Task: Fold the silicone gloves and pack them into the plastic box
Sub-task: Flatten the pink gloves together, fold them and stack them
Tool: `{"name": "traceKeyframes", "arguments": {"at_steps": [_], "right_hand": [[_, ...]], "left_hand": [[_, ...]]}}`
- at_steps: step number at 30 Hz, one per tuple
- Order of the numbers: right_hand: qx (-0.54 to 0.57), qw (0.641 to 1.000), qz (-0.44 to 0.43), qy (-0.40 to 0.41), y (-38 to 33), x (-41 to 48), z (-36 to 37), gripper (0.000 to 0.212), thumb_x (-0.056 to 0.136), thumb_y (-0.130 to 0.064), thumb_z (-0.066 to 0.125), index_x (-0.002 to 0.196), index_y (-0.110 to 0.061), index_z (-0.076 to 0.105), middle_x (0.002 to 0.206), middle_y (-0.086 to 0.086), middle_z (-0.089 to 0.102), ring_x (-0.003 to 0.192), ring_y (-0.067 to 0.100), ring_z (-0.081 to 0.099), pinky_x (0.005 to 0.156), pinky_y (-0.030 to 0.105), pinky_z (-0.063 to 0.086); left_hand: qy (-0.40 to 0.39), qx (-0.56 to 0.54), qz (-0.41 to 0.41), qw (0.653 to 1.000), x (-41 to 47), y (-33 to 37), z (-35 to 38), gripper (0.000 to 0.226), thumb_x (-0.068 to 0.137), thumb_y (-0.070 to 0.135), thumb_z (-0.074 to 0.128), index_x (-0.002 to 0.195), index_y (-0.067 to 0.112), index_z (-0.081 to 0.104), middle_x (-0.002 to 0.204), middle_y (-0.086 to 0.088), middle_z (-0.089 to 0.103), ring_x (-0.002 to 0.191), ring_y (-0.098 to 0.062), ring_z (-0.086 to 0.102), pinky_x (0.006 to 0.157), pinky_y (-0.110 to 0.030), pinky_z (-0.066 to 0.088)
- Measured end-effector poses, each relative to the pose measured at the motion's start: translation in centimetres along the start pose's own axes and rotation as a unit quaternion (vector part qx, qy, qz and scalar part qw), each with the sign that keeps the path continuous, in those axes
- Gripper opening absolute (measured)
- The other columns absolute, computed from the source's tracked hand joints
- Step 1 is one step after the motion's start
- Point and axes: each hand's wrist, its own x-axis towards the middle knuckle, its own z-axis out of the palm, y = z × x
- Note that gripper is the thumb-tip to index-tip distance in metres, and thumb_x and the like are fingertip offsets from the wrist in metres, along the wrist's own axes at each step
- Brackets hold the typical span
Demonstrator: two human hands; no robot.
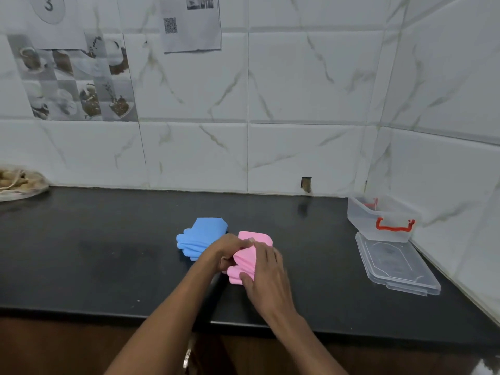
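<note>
A pink silicone glove (244,262) lies partly folded on the black counter (108,253), near the middle. My left hand (226,250) pinches its upper edge from the left. My right hand (266,274) grips the glove from the right, fingers over the fold and thumb under its near edge. A blue silicone glove (200,236) sits folded just left of the pink one, touching no hand. The clear plastic box (384,219) with red clips stands open at the far right against the wall.
The box's clear lid (396,263) lies flat on the counter in front of the box. A plastic bag of brownish items (19,182) rests at the far left. Tiled walls close the back and right side. The counter's front edge runs below my forearms.
</note>
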Motion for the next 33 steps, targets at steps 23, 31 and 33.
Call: {"name": "traceKeyframes", "arguments": {"at_steps": [23,31,33], "right_hand": [[0.259,0.926,0.273,-0.039,1.2,4.7,-0.4,0.041,0.085,-0.042,0.066,0.09,-0.004,0.052,0.103,0.015,0.061,0.086,0.028,0.057,0.069,0.033,0.045],[0.374,0.895,0.24,-0.048,-0.1,5.1,1.0,0.054,0.071,-0.035,0.079,0.107,-0.012,0.047,0.107,0.007,0.059,0.094,0.025,0.063,0.077,0.043,0.058],[0.449,0.854,0.258,-0.048,0.7,5.0,0.8,0.055,0.072,-0.023,0.082,0.113,-0.009,0.048,0.109,0.011,0.063,0.094,0.029,0.066,0.077,0.047,0.06]], "left_hand": [[0.271,0.226,0.292,0.889,-1.9,-4.6,2.6,0.023,0.098,0.011,0.031,0.108,0.015,0.051,0.102,-0.004,0.048,0.096,-0.028,0.049,0.075,-0.035,0.045],[0.251,0.149,0.31,0.905,-2.9,-5.1,2.5,0.026,0.1,0.034,0.026,0.111,0.032,0.049,0.113,0.004,0.053,0.106,-0.009,0.052,0.092,-0.037,0.046],[0.245,0.15,0.305,0.908,-2.9,-5.0,2.4,0.032,0.097,0.023,0.041,0.128,0.027,0.045,0.123,0.004,0.051,0.113,-0.012,0.049,0.096,-0.034,0.043]]}}
